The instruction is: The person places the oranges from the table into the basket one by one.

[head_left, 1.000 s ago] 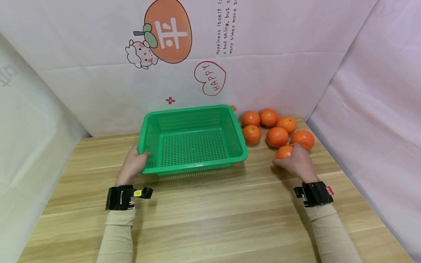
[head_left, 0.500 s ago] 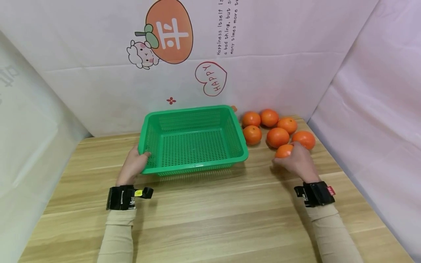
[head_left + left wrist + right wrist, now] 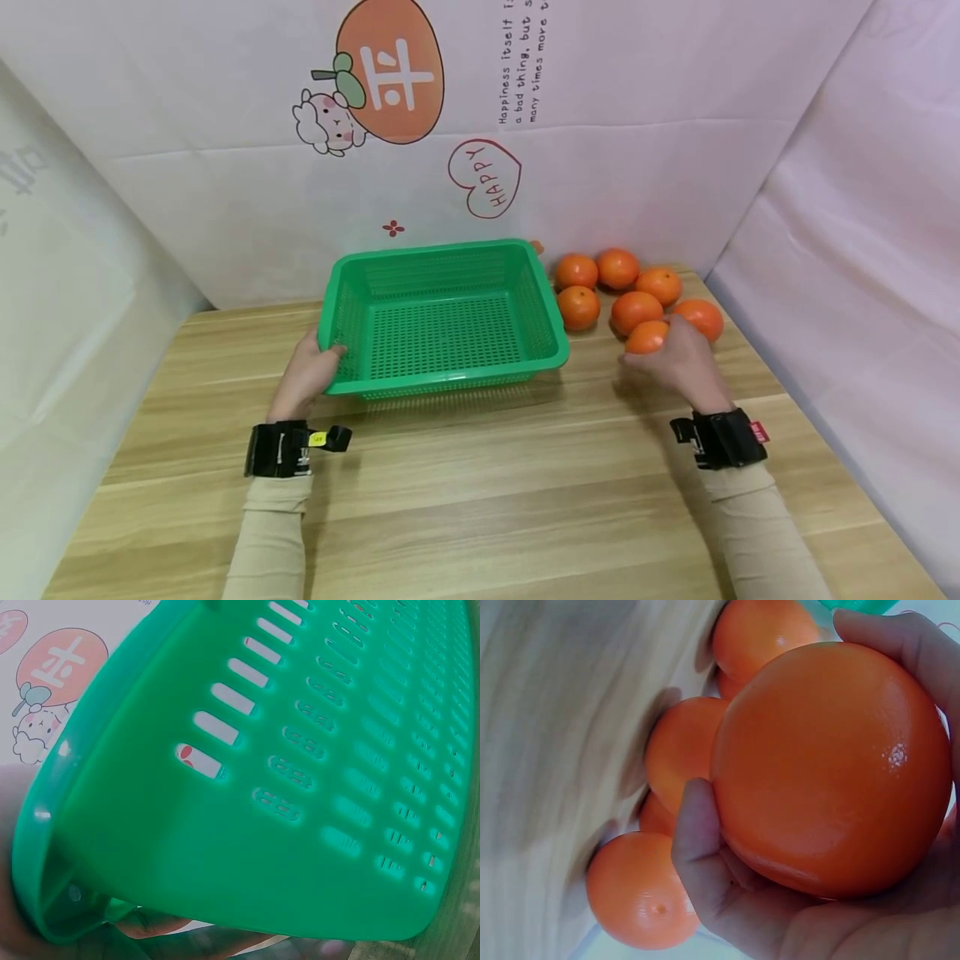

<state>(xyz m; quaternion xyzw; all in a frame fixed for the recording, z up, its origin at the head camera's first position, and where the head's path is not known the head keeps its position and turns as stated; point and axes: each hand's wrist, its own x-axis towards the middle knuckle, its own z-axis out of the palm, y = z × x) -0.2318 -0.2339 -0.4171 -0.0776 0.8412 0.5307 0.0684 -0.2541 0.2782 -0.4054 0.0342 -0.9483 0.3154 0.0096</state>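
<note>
A green plastic basket [image 3: 442, 379] with slotted walls sits left of the fruit, its inside bare. My left hand [image 3: 309, 375] grips its left rim, thumb over the inner wall; in the left wrist view the basket wall [image 3: 187, 847] covers most of the fingers. At the right, my right hand [image 3: 684, 358] holds an orange [image 3: 647, 337], seen large in the right wrist view with fingers and thumb curled round this orange [image 3: 832, 772]. Behind it lie several more oranges, among them a near one [image 3: 636, 311] and one at the right [image 3: 699, 320].
The wooden table [image 3: 465, 483] stretches in front of both arms. A white printed cloth [image 3: 615, 108] hangs behind the basket and fruit, with more white cloth at both sides. The leftmost oranges [image 3: 578, 307] sit close to the basket's right side.
My right hand has risen slightly with the orange in its fingers. The left hand keeps its grip on the basket, and the whole view has shifted a little.
</note>
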